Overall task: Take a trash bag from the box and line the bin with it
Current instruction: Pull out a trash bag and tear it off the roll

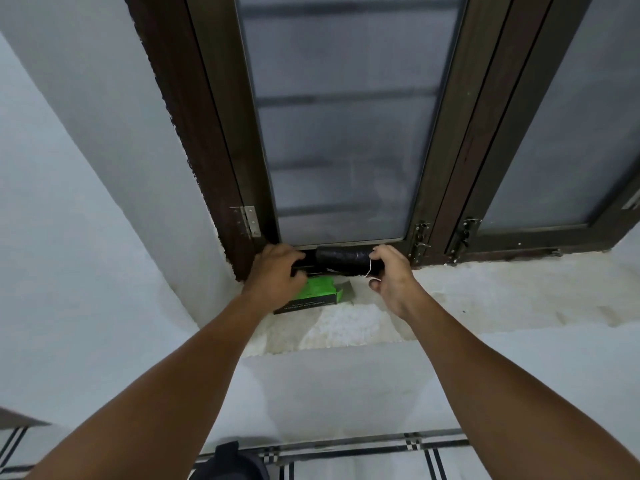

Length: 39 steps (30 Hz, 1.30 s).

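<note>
Both hands are up at the window sill, holding a black roll of trash bags (341, 259) between them. Fingers of the right hand (391, 277) curl around the roll's right end, where a thin white string (369, 268) is tied around it. Curled fingers of the left hand (277, 271) grip the dark left end, which sits at the open top of the green and black box (313, 296). That box lies on the white sill (485, 292), close against the brown window frame (221, 168). Frosted glass (343, 133) fills the pane above. Far below, something dark (230, 460) stands on the tiled floor (381, 459).
</note>
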Each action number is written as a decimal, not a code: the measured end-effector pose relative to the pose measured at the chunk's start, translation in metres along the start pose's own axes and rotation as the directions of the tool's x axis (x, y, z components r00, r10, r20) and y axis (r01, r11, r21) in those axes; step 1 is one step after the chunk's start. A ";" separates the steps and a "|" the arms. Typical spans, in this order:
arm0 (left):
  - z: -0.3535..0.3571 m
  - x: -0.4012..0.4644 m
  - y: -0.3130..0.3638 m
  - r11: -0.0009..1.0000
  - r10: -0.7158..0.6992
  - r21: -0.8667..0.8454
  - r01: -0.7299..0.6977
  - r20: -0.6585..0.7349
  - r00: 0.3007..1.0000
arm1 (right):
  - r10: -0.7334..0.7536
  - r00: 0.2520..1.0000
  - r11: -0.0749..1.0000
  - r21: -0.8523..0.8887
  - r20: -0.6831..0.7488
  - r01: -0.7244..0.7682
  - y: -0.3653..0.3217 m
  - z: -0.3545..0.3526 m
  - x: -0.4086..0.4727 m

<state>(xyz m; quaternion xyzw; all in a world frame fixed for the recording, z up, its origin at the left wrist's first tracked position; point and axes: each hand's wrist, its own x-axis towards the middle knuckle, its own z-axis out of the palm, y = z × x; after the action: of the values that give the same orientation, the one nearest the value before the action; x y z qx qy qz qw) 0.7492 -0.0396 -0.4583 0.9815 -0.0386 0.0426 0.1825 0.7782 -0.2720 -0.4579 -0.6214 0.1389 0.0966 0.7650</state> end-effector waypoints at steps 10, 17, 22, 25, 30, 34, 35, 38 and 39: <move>-0.013 0.006 0.062 0.684 -0.053 -0.686 0.249 0.294 0.954 | -0.011 0.987 0.998 0.065 0.160 0.001 -0.012 0.032 0.000; -0.005 0.008 0.052 0.404 -0.213 -0.826 0.392 0.332 0.919 | 0.149 0.940 0.985 -0.128 0.307 -0.114 -0.008 0.026 -0.006; -0.002 0.004 0.048 0.208 -0.192 -0.879 0.429 0.394 0.899 | 0.128 0.963 0.987 0.069 0.238 -0.148 -0.002 0.029 -0.002; -0.003 -0.001 0.048 0.080 -0.168 -0.864 0.498 0.480 0.861 | 0.113 0.961 0.972 0.171 0.253 -0.159 -0.004 0.030 -0.001; -0.001 -0.002 0.038 0.122 -0.166 -0.848 0.516 0.495 0.853 | 0.102 0.975 0.981 0.142 0.198 -0.132 -0.014 0.033 -0.001; 0.001 -0.002 0.037 0.247 -0.143 -0.832 0.496 0.475 0.868 | 0.172 0.966 0.978 0.082 0.191 -0.190 -0.019 0.034 -0.004; 0.001 -0.001 0.038 0.249 -0.169 -0.833 0.494 0.465 0.869 | 0.188 0.964 0.976 0.070 0.188 -0.204 -0.021 0.035 -0.007; 0.001 0.002 0.037 0.152 -0.280 -0.843 0.515 0.463 0.841 | 0.249 0.956 0.966 0.033 0.157 -0.257 -0.022 0.034 -0.010; 0.000 0.002 0.037 0.119 -0.300 -0.845 0.521 0.470 0.830 | 0.276 0.944 0.959 0.014 0.182 -0.283 -0.023 0.032 -0.009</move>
<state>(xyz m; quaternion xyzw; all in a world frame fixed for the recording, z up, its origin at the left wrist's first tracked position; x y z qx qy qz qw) 0.7483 -0.0739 -0.4451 0.6331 0.2002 -0.1323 0.7359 0.7797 -0.2454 -0.4277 -0.5689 0.1584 0.2565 0.7652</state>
